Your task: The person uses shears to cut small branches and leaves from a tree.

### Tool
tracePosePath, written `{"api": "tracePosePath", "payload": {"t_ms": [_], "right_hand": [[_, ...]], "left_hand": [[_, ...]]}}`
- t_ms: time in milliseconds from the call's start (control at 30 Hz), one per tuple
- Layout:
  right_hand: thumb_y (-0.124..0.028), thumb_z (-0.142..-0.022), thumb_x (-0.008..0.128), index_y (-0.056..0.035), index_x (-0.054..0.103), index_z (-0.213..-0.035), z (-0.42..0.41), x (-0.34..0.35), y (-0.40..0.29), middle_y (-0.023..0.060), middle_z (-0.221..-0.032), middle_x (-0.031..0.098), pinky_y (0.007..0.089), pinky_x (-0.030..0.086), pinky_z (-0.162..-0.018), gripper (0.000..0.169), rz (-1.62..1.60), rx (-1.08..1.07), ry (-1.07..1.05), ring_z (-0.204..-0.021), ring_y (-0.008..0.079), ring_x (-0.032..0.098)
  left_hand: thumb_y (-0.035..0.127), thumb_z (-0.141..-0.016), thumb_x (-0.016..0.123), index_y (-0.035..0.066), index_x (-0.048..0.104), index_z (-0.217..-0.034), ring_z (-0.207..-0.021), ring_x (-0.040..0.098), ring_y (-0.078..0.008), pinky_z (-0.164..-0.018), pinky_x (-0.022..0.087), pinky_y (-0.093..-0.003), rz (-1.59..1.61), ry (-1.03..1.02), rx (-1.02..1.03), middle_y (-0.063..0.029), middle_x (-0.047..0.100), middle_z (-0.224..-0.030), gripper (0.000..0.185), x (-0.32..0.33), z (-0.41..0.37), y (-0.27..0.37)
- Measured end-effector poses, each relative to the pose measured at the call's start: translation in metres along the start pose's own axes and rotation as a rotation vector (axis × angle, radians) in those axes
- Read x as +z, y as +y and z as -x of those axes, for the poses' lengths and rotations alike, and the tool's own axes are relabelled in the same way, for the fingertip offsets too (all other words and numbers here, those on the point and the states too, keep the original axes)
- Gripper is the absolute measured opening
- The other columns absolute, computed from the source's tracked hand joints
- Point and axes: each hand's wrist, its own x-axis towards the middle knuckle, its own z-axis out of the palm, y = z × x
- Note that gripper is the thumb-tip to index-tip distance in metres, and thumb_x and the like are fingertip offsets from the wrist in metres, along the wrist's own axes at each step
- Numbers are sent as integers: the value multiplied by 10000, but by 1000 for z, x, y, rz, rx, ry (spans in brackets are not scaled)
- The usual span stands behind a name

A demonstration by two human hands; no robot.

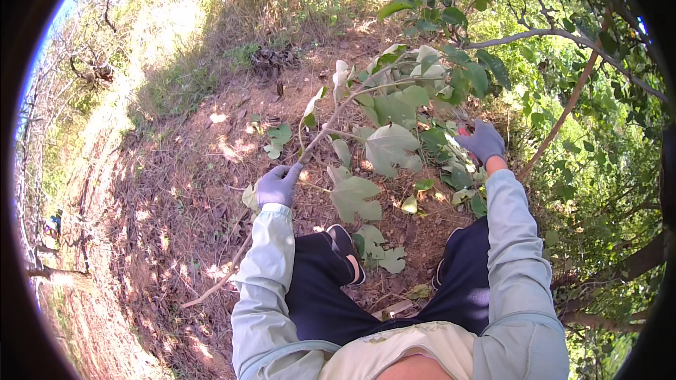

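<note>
My left hand (277,186), in a grey glove, is closed around a leafy cut branch (323,134) with large lobed leaves. The branch reaches up and to the right from my fist, and its bare lower end slants down to the left past my sleeve. Also gloved in grey, my right hand (481,141) grips a red-handled tool (465,132), probably pruning shears; leaves and my fingers hide most of it. Beside and below that hand lie green leaves (458,175). A broad lobed leaf (393,148) hangs between my hands.
Dry soil with straw (174,206) slopes around my feet. Loose lobed leaves (377,248) lie between my shoes. A grey tree limb (560,33) crosses the upper right, and a thin brown stem (565,111) slants beside my right arm. Dense green foliage stands at the right.
</note>
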Motion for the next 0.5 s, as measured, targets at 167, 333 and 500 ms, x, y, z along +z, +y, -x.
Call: {"api": "tracePosePath", "payload": {"t_ms": [167,333,500], "right_hand": [[-586,-689,696,-77,570,-1192,3,-1,-5,210,-1104,600,447,507,-800,728,-64,-45,78,-976,351,635],[-581,-701,690,-77,549,-1216,3,-1,-6,223,-1111,590,457,505,-787,735,-74,-152,150,-971,368,631],[-577,-686,699,-78,545,-1218,10,-4,-14,214,-1120,578,460,506,-793,745,-26,-198,178,-975,370,629]], "left_hand": [[421,-803,737,20,737,-903,-621,562,-86,-607,456,-263,25,9,-38,-19,655,-678,413,-1,-3,-4],[428,-814,722,31,731,-912,-603,581,-112,-596,468,-285,21,50,15,-41,658,-670,408,5,-7,-12],[394,-828,727,21,735,-898,-567,533,-70,-541,435,-254,78,34,28,-6,635,-647,379,5,-11,-22]]}}
